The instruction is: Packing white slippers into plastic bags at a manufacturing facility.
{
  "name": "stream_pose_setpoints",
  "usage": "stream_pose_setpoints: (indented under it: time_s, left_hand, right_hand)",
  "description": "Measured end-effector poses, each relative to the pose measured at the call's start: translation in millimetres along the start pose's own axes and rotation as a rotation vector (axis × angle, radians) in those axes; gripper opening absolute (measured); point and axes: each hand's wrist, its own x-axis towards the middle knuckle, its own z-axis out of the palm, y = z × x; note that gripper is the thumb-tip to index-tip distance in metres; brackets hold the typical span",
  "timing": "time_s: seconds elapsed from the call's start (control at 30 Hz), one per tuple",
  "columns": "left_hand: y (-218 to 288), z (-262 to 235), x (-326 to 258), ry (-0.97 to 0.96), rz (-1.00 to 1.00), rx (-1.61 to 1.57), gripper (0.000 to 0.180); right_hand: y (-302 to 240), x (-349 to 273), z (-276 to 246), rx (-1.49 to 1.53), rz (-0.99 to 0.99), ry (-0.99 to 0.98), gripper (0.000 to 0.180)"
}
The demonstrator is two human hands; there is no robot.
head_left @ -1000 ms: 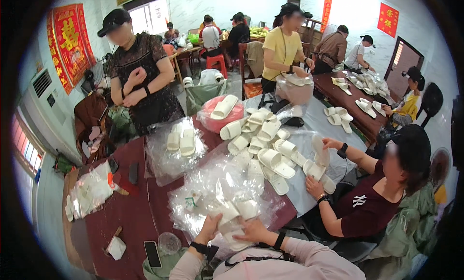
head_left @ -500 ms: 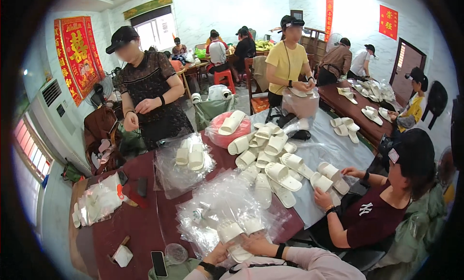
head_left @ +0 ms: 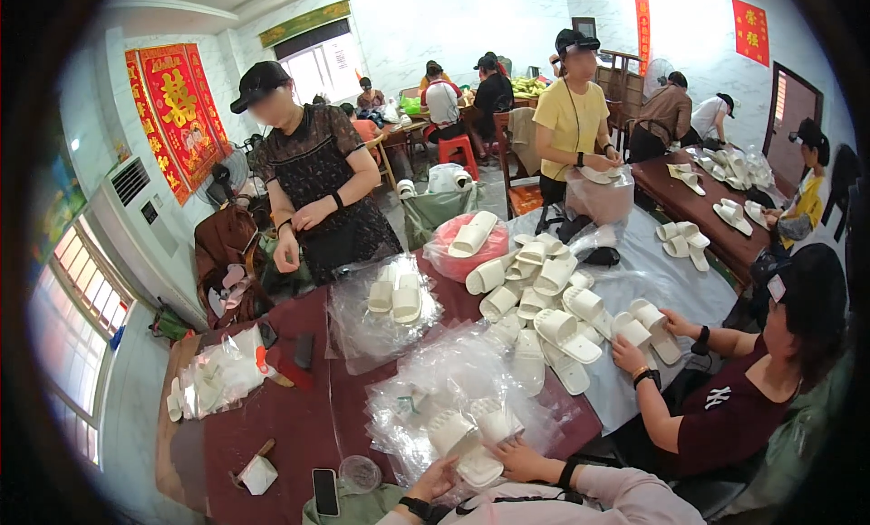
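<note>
A pair of cream slippers lies before me on a heap of clear plastic bags (head_left: 403,412). My left hand (head_left: 437,480) grips the sole edge of the left slipper (head_left: 453,432), whose heel points toward me. My right hand (head_left: 517,459) is at the heel end of the right slipper (head_left: 497,420), its fingers bent against the sole; the fingertips are partly hidden. The two slippers lie close side by side, straps away from me.
Beyond the bags is a pile of cream slippers (head_left: 535,285). Another pair (head_left: 394,294) lies on bags. A phone (head_left: 325,491), a clear round tub (head_left: 360,473) and a white block (head_left: 258,475) lie to my left. Co-workers stand opposite and sit at my right.
The whole view has shifted, so the scene sits further right and lower. Both my hands stay at the slippers. The co-worker opposite on the left has lowered their hands slightly.
</note>
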Motion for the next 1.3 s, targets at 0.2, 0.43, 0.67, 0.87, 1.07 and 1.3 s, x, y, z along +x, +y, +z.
stream_pose_setpoints:
  time_s: [0.2,0.43,0.67,0.87,1.07,1.3]
  left_hand:
    - [16.5,85.3,-38.1,-0.104,-0.056,-0.117,0.050]
    - [23.9,80.0,-34.2,-0.301,0.027,-0.255,0.054]
    - [28.5,91.5,-26.6,-0.445,-0.033,-0.294,0.051]
    - [26.0,75.3,-10.5,-0.388,-0.039,-0.317,0.050]
    - [21.1,89.4,-20.5,-0.163,-0.007,-0.319,0.047]
    - [16.5,70.8,-17.0,-0.068,0.053,-0.267,0.046]
  right_hand:
    - [1.9,34.0,8.8,0.533,-0.001,0.006,0.082]
    - [-8.3,47.5,13.3,0.350,-0.012,0.107,0.087]
    - [-26.3,57.2,-14.5,0.336,0.111,0.210,0.093]
    - [-14.5,56.9,-13.2,0.499,0.101,0.148,0.088]
    - [16.4,41.7,18.8,0.641,0.173,0.125,0.062]
    - [20.7,27.0,4.0,0.179,0.534,0.505,0.034]
